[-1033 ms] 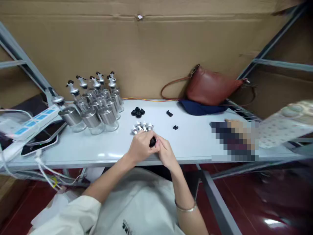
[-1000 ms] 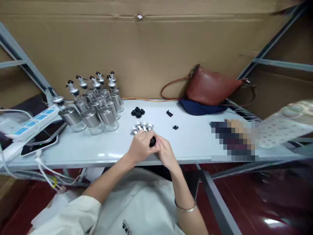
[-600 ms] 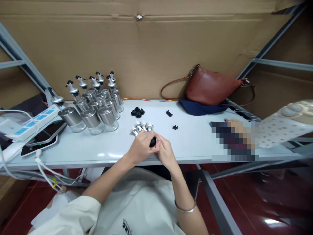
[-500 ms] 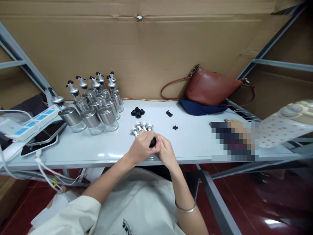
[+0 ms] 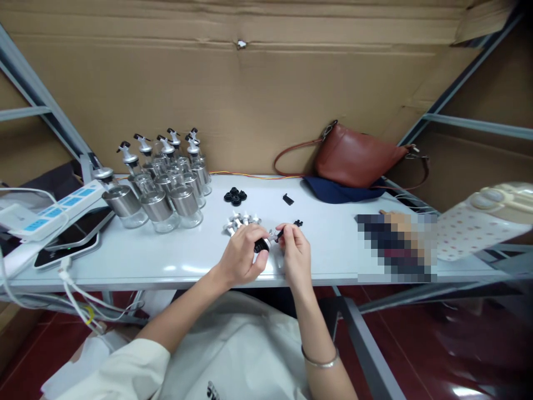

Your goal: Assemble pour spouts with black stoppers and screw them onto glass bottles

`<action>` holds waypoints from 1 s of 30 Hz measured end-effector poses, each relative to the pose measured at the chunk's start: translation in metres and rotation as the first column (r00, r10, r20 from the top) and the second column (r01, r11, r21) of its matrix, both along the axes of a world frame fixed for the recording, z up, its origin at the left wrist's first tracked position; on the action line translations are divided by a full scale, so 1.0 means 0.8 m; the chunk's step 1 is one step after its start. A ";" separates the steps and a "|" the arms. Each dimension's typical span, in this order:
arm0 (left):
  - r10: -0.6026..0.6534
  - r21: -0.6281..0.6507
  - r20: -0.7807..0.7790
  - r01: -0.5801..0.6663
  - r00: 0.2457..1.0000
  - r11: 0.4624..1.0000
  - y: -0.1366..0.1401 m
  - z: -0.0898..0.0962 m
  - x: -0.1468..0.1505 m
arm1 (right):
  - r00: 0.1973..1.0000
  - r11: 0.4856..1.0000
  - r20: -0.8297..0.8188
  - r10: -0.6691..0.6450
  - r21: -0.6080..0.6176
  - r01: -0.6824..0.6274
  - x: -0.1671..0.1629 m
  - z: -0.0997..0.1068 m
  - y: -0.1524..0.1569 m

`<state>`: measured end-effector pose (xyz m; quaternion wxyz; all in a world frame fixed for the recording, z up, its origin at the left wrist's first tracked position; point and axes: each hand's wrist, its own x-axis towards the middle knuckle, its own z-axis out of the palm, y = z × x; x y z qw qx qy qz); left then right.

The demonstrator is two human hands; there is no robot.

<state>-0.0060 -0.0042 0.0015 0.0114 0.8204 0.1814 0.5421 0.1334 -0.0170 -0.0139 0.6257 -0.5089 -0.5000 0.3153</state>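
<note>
My left hand (image 5: 241, 254) is closed round a pour spout (image 5: 262, 245), its black ribbed stopper end between thumb and fingers and its silver tip pointing right. The fingers of my right hand (image 5: 297, 256) pinch a small black flap (image 5: 280, 234) at that silver tip. Whether the flap is attached to the spout, I cannot tell. Just behind my left hand lie several silver pourer tops (image 5: 240, 219). Farther back is a cluster of black ribbed stoppers (image 5: 235, 196). Small black pieces (image 5: 298, 223) lie behind my right hand, with a flat black piece (image 5: 288, 199) beyond them.
Several glass bottles with steel bands (image 5: 156, 206) stand at the left, some topped with pourers. A power strip (image 5: 58, 210) and cables lie beside them. A brown bag (image 5: 358, 155) rests on dark blue cloth (image 5: 333, 191) at the back right. A dotted container (image 5: 462, 230) stands far right.
My hands, close together before, have moved apart slightly. The silver tip and a black flap now show between them. The view has tilted up a little.
</note>
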 end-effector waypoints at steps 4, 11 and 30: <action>0.002 -0.029 -0.011 -0.003 1.000 1.000 0.000 0.002 0.002 | 0.997 0.996 -0.028 -0.077 0.035 0.078 0.037 0.014 0.005; 0.101 -0.021 -0.162 -0.105 0.982 0.994 -0.004 0.009 0.004 | 0.788 0.940 0.584 -0.194 -0.119 0.319 0.124 0.014 0.022; 0.142 -0.096 -0.402 -0.196 0.904 0.976 -0.003 0.008 0.004 | 0.278 0.970 0.932 0.232 -0.244 0.009 0.153 0.004 0.158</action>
